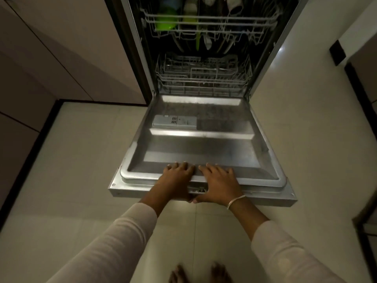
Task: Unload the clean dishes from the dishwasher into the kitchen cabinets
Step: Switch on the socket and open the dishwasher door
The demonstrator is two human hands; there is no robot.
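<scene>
The dishwasher door (204, 146) hangs open in front of me, its steel inner face up. My left hand (175, 176) and my right hand (219, 182) lie side by side on its front edge, fingers over the inner lip and thumbs under the edge, gripping it. Inside, the upper rack (204, 23) holds a green cup (165, 19) and pale cups. Dark plates (224, 45) stand at the back of the lower rack (204, 78); its front wire section looks bare.
Pale cabinet fronts (51, 58) stand to the left, with a dark plinth along the tiled floor (81, 160). Another dark-edged unit (363, 82) is at the right. My bare feet (200, 272) are on the floor below the door.
</scene>
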